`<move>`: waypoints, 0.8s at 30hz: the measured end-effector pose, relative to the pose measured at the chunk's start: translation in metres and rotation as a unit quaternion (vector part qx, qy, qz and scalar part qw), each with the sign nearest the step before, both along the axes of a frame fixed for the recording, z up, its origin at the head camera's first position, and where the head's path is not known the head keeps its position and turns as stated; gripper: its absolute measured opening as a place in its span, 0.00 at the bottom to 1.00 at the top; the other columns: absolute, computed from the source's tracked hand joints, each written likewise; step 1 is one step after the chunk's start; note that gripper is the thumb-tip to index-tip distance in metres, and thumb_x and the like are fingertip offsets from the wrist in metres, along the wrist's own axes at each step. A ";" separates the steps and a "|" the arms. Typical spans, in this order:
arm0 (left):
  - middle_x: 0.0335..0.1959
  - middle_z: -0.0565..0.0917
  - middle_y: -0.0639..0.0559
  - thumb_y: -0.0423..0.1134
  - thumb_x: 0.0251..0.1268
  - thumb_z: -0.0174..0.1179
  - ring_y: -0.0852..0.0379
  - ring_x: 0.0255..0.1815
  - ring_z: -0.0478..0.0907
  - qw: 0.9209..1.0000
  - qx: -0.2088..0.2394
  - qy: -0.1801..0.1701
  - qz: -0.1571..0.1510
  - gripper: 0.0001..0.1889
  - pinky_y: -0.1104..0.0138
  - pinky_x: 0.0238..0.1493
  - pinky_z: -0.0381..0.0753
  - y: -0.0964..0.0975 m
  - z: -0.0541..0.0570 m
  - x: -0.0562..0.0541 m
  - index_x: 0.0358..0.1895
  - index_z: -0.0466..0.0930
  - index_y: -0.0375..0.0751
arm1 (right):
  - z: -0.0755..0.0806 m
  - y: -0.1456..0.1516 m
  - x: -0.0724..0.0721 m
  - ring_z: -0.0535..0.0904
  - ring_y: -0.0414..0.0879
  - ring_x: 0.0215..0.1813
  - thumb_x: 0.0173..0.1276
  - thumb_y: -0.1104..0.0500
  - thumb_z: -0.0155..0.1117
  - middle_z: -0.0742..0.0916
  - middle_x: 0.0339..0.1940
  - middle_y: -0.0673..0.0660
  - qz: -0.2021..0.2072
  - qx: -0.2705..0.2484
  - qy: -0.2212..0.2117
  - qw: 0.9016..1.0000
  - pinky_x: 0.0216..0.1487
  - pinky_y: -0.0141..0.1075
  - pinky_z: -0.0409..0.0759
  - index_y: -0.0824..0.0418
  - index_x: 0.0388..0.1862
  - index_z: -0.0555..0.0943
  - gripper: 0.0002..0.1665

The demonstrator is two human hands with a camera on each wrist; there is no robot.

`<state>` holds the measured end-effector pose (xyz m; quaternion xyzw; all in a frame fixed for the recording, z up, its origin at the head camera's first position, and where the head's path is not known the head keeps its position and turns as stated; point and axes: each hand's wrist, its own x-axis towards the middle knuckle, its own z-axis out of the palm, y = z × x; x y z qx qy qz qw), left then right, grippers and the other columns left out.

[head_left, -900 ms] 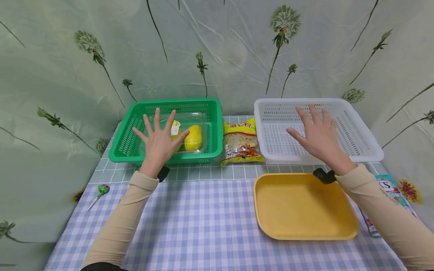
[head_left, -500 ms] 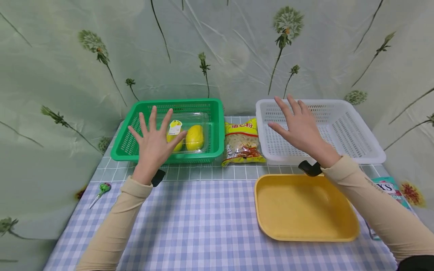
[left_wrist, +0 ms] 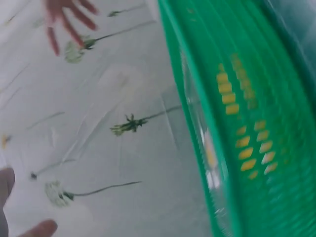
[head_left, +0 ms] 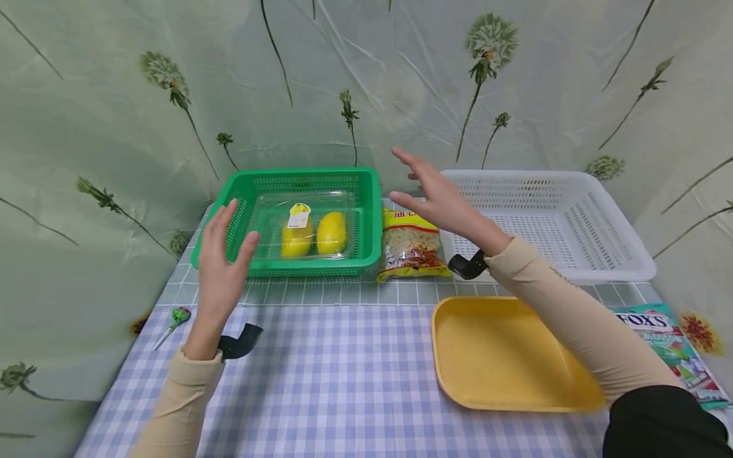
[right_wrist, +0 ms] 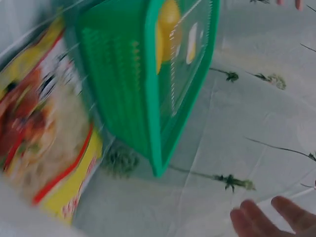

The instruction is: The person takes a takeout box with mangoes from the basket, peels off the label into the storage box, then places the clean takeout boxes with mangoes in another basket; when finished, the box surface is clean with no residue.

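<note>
My left hand (head_left: 220, 273) is raised near the front left of the green basket (head_left: 309, 271), its fingers extended and holding nothing. Inside that basket lies a clear plastic box (head_left: 266, 222) with two yellow fruits (head_left: 331, 233), one under a white label. My right hand (head_left: 443, 197) hovers above the bag of pasta (head_left: 409, 245) and the left edge of the white basket (head_left: 624, 235); its fingers reach left and hold nothing. The right wrist view shows part of this hand (right_wrist: 271, 217) beside the green basket (right_wrist: 158, 98). Fingertips (left_wrist: 37, 229) show at the left wrist view's lower left.
A yellow tray (head_left: 504, 356) rests on the checked cloth (head_left: 343, 375) below my right forearm. Partly behind that forearm, a teal FOX'S bag (head_left: 676, 350) lies at the right edge. A green-wrapped lollipop (head_left: 174, 324) lies at the left. Behind the baskets hangs a flowered curtain (head_left: 401, 76).
My right hand has swept left from over the white basket to over the pasta bag. My left hand has drawn back and left, away from the fruit box, and turned with its fingers closer together.
</note>
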<state>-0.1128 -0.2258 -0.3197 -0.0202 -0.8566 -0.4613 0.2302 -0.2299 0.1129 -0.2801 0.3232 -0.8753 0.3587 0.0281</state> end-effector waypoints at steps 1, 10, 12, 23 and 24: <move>0.74 0.54 0.53 0.49 0.72 0.53 0.50 0.73 0.51 0.999 0.035 -0.004 0.000 0.30 0.45 0.68 0.52 -0.002 -0.001 0.004 0.74 0.57 0.58 | 0.000 -0.004 -0.002 0.66 0.57 0.67 0.72 0.46 0.57 0.59 0.76 0.56 0.011 -0.016 -0.012 1.000 0.63 0.52 0.67 0.48 0.79 0.48 0.44; 0.70 0.59 0.46 0.47 0.73 0.52 0.49 0.62 0.64 0.970 0.227 -0.057 0.069 0.28 0.53 0.64 0.62 -0.015 -0.024 0.025 0.74 0.58 0.54 | -0.008 -0.038 -0.021 0.69 0.57 0.65 0.74 0.53 0.55 0.61 0.74 0.58 0.070 -0.094 -0.130 0.985 0.60 0.48 0.70 0.45 0.79 0.48 0.41; 0.69 0.59 0.44 0.47 0.73 0.52 0.50 0.58 0.66 0.965 0.241 -0.064 0.081 0.28 0.55 0.63 0.64 -0.016 -0.033 0.026 0.74 0.59 0.53 | -0.011 -0.044 -0.024 0.68 0.56 0.65 0.74 0.52 0.55 0.60 0.75 0.57 0.069 -0.095 -0.151 0.982 0.58 0.49 0.71 0.44 0.79 0.47 0.41; 0.67 0.41 0.43 0.51 0.71 0.51 0.49 0.57 0.62 0.948 0.264 -0.118 0.132 0.34 0.50 0.63 0.65 -0.021 -0.060 0.014 0.76 0.48 0.61 | -0.033 -0.079 -0.038 0.57 0.58 0.72 0.74 0.50 0.54 0.51 0.77 0.57 0.081 -0.105 -0.275 0.952 0.66 0.50 0.62 0.42 0.78 0.46 0.41; 0.67 0.40 0.43 0.51 0.71 0.51 0.48 0.57 0.63 0.947 0.267 -0.120 0.134 0.34 0.50 0.63 0.65 -0.022 -0.061 0.011 0.77 0.46 0.63 | -0.035 -0.082 -0.039 0.53 0.58 0.74 0.74 0.49 0.54 0.50 0.77 0.57 0.081 -0.099 -0.281 0.951 0.67 0.50 0.60 0.42 0.78 0.46 0.41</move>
